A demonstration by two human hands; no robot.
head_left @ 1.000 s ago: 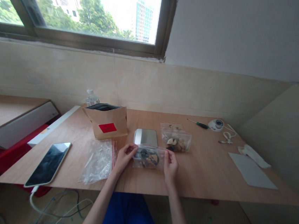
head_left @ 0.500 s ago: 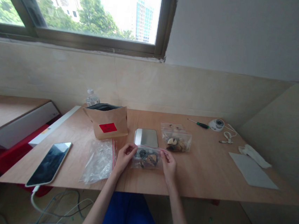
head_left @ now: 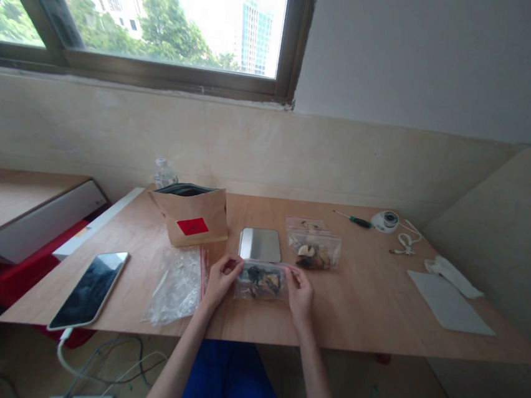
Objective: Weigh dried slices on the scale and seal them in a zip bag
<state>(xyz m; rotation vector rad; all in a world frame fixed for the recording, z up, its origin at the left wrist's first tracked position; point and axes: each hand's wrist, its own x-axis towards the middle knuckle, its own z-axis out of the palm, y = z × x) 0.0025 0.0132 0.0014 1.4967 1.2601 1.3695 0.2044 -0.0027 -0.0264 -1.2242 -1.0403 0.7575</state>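
Observation:
A clear zip bag [head_left: 262,282] with dark and tan dried pieces in it lies at the table's near side, its zip edge toward the back. My left hand [head_left: 224,276] is closed on the bag's upper left corner, thumb and fingers pinched. At the upper right corner, my right hand [head_left: 299,285] pinches the same edge. Just behind the bag sits a flat scale with a silver top [head_left: 260,245]. Another filled zip bag [head_left: 314,252] rests behind and to the right, overlapping a further zip bag [head_left: 305,224]. Empty zip bags [head_left: 176,287] lie left of my left hand.
An open brown paper pouch [head_left: 192,220] with a red label stands at the back left, before a plastic bottle [head_left: 164,173]. A phone [head_left: 90,290] on a cable lies left. Rightward are a screwdriver [head_left: 360,222], a white camera [head_left: 385,221], a grey sheet [head_left: 447,304] and white cloth [head_left: 454,276].
The dried pieces inside the held bag have shifted and spread a little. Both hands keep their pinch at the same corners.

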